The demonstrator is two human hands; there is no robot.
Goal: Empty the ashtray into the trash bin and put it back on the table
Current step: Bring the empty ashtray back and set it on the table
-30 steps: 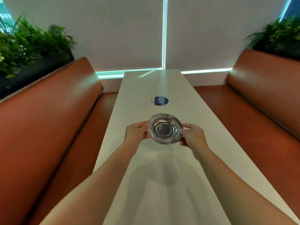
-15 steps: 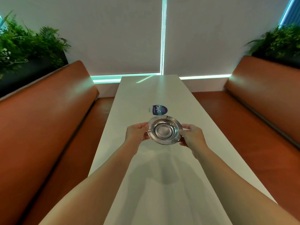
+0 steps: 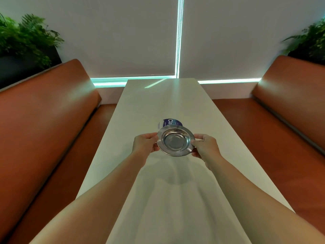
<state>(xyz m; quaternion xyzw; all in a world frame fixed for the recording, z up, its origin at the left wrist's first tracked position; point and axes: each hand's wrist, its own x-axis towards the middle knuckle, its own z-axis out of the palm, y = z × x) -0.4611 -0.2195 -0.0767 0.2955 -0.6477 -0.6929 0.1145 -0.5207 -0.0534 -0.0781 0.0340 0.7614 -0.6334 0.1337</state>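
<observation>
A round shiny metal ashtray point(image 3: 175, 142) hangs a little above the long white table point(image 3: 149, 106), casting a shadow on it. Its bowl looks bare inside. My left hand point(image 3: 145, 143) pinches its left rim and my right hand point(image 3: 204, 147) pinches its right rim. The ashtray's far edge covers part of a round dark blue sticker point(image 3: 169, 122) on the tabletop. No trash bin is in view.
Brown leather benches flank the table, one on the left point(image 3: 45, 110) and one on the right point(image 3: 284, 110). Green plants sit behind each backrest, left point(image 3: 26, 39) and right point(image 3: 309, 41). White roller blinds point(image 3: 123, 36) close off the far end.
The ashtray, held in both hands, has moved forward along the table and now overlaps the blue sticker. The view has tilted slightly downward.
</observation>
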